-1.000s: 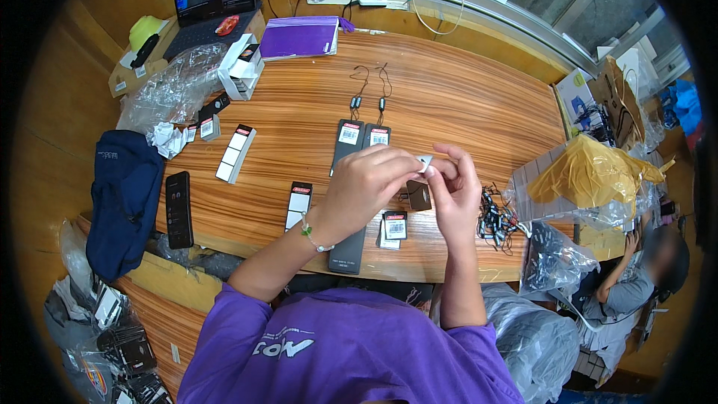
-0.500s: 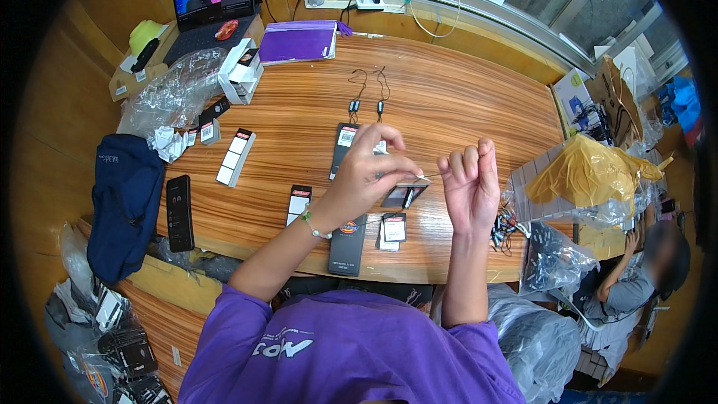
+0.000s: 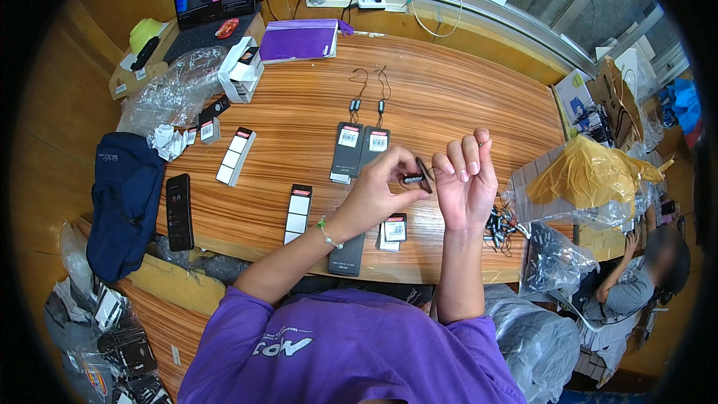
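Over the front of the wooden table, my left hand [image 3: 385, 193] pinches a dark hang tag [image 3: 424, 176], now seen nearly edge-on. A small black cord seal [image 3: 411, 179] lies against it, inside the grip. My right hand [image 3: 467, 183] is held up just right of it, palm toward me, fingers curled in on a thin cord that barely shows. Below my left hand are a stack of grey hang tags [image 3: 345, 260], partly hidden by my wrist, and small white-labelled tags [image 3: 394, 229]. Two finished-looking grey tags [image 3: 348, 151] with looped cords [image 3: 381, 93] lie beyond.
White label cards [image 3: 298, 213] and another stack [image 3: 235, 157] lie to the left, near a phone [image 3: 179, 213] and navy pouch [image 3: 126, 206]. A pile of corded seals [image 3: 502, 230] sits right, beside a box with yellow plastic [image 3: 580, 172]. Another person [image 3: 636, 284] sits far right.
My left hand has turned and moved slightly right and down, swinging the tag from flat to nearly edge-on. Both grey tags beyond are now uncovered. My right hand has shifted only slightly.
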Available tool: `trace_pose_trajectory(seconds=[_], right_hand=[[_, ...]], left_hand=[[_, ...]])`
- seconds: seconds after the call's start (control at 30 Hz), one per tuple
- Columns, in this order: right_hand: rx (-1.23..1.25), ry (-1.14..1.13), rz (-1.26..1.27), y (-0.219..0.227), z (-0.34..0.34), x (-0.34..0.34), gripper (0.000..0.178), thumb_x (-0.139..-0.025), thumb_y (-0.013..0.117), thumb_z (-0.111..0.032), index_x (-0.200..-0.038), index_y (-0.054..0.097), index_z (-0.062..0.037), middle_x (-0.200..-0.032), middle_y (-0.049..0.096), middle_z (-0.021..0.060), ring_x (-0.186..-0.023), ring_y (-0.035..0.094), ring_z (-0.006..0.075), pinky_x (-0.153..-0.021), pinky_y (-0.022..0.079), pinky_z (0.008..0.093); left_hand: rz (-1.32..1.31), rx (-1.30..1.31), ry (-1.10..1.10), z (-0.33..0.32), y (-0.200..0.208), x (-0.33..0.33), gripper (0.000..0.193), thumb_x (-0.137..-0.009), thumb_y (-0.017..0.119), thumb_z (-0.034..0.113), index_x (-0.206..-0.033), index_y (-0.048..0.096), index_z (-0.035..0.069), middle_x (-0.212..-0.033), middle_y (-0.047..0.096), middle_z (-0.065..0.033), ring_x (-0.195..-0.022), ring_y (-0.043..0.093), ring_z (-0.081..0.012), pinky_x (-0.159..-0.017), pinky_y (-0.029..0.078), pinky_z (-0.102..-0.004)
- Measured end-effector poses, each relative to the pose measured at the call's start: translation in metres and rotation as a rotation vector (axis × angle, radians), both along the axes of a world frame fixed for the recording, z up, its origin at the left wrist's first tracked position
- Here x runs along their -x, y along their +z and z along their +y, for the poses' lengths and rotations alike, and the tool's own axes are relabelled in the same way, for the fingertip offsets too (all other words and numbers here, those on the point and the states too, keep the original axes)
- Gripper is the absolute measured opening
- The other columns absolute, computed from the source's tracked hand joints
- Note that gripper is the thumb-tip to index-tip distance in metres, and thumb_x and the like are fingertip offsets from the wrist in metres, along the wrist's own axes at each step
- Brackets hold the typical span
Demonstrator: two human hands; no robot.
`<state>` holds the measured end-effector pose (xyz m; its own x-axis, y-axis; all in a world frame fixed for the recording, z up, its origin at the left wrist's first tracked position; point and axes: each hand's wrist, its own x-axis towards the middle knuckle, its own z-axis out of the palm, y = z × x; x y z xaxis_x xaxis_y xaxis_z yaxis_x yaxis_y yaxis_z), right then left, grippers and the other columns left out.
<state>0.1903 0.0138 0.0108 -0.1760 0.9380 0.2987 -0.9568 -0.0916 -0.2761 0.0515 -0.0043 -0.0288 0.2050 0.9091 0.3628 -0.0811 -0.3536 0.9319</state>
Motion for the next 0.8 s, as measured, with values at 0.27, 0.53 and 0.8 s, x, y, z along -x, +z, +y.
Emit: trace_pose_trajectory(seconds=[0.27,0.53,0.8], right_hand=[[-0.037,-0.355,-0.338,0.007,0.001,-0.023,0.009,-0.09,0.052,-0.012,-0.093,0.053,-0.0037,-0.073,0.051,0.0047,-0.068,0.047,0.013,-0.069,0.04,0.0286],[-0.095,-0.396,-1.143,0.01,-0.026,-0.005,0.019,-0.083,0.056,0.001,-0.101,0.061,0.0023,-0.08,0.061,0.0045,-0.076,0.057,0.0104,-0.071,0.044,0.0218],[-0.234,-0.482,-1.304,0.007,-0.026,0.004,0.019,-0.077,0.063,0.001,-0.093,0.053,0.0016,-0.085,0.06,0.0073,-0.083,0.061,0.0125,-0.073,0.046,0.0238]], left_hand=[[-0.006,0.064,0.054,-0.001,0.01,0.016,0.018,-0.076,0.063,-0.005,-0.094,0.064,-0.001,-0.092,0.064,-0.0086,-0.077,0.061,-0.0115,-0.071,0.05,-0.0227],[-0.002,0.061,0.058,-0.001,0.033,0.028,0.014,-0.083,0.057,-0.001,-0.096,0.062,-0.003,-0.087,0.061,-0.006,-0.075,0.059,-0.01,-0.068,0.048,-0.0212],[-0.167,0.174,0.031,-0.006,0.04,0.027,0.014,-0.084,0.058,0.0,-0.096,0.06,-0.004,-0.085,0.062,-0.0068,-0.075,0.059,-0.0101,-0.068,0.049,-0.022]])
